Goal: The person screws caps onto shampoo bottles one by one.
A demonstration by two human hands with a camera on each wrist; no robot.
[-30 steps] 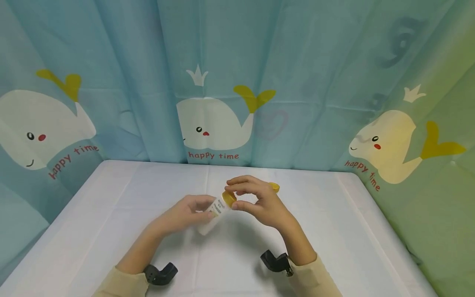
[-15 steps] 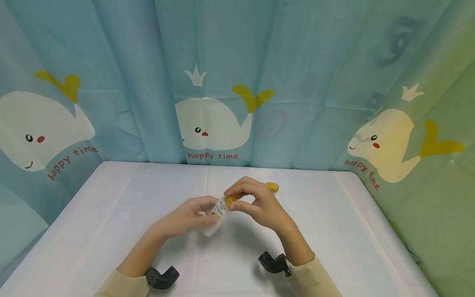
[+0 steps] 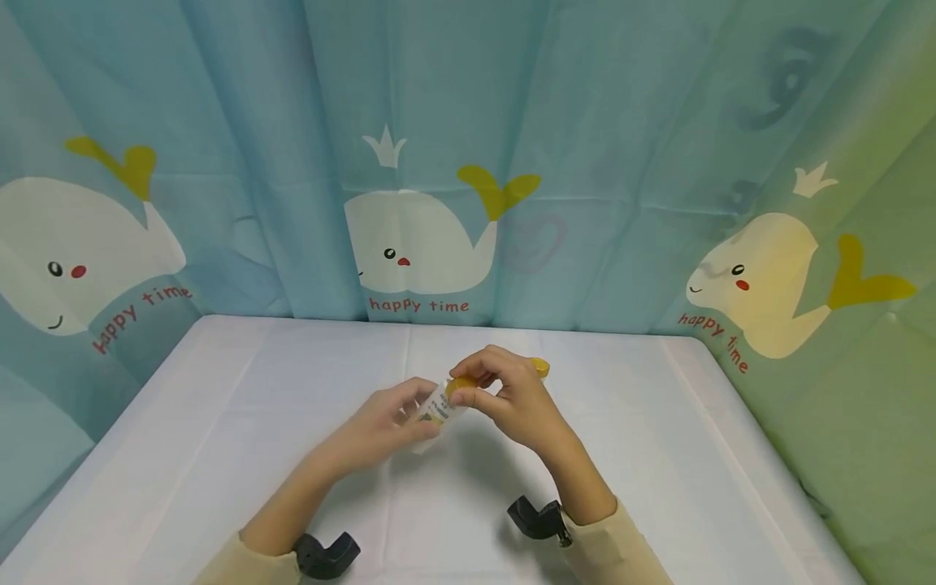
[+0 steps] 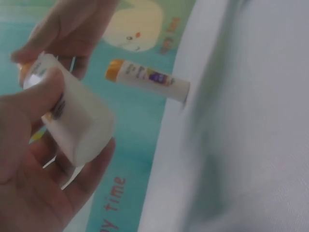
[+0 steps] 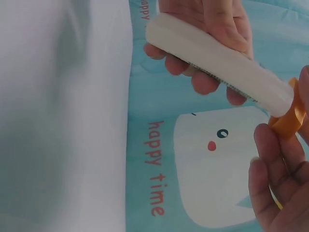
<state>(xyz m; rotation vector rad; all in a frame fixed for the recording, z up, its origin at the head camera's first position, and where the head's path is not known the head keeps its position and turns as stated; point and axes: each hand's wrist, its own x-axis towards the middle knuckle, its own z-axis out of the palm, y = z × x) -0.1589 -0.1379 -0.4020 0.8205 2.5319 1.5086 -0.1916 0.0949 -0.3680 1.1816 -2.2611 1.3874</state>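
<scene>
A white bottle with printed labels tilts above the table, its yellow-orange cap pointing up and to the right. My left hand grips the bottle's body, thumb on the near side and fingers behind, as the left wrist view also shows. Thumb and fingers of my right hand pinch the cap. In the right wrist view the cap sits at the bottle's end; whether it is loose cannot be told. A second white bottle with an orange cap stands upright on the table, mostly hidden behind my right hand in the head view.
The white-covered table stretches out around both hands. Behind it hangs a blue-green curtain printed with whales. Black camera mounts sit on both wrists, low over the table.
My left hand and the bottle have moved slightly right and up. The right hand's fingers have drawn closer round the cap, and the cap has turned. The second bottle stays put.
</scene>
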